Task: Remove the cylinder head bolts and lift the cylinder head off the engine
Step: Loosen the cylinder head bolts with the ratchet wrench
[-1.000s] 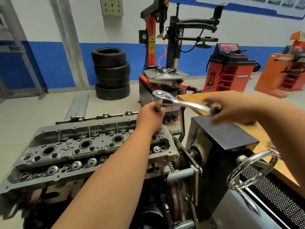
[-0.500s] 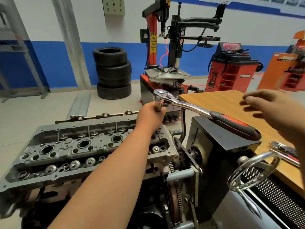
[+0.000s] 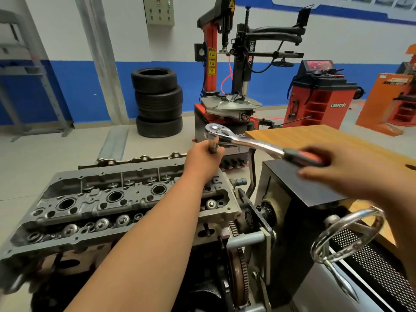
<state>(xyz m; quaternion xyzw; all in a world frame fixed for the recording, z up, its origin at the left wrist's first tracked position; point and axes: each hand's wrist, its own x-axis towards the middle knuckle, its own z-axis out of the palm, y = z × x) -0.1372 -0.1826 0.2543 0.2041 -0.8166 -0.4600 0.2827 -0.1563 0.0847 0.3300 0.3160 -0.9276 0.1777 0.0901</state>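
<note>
left hand (image 3: pixel 203 156): fist round extension bar (image 3: pixel 212 147), just under ratchet head (image 3: pixel 213 129)
cylinder head (image 3: pixel 112 199): its right end below that fist
right hand (image 3: pixel 344 170): at ratchet handle (image 3: pixel 301 157), blurred, grip unclear

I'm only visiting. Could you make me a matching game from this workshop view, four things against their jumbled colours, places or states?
Things:
1 tyres
2 ratchet handle
3 left hand
4 handwheel

Descriptions:
A red and black
B stacked by the blue wall
C grips the extension bar
D shiny chrome, lower right

Pairs: 1-B, 2-A, 3-C, 4-D
</note>
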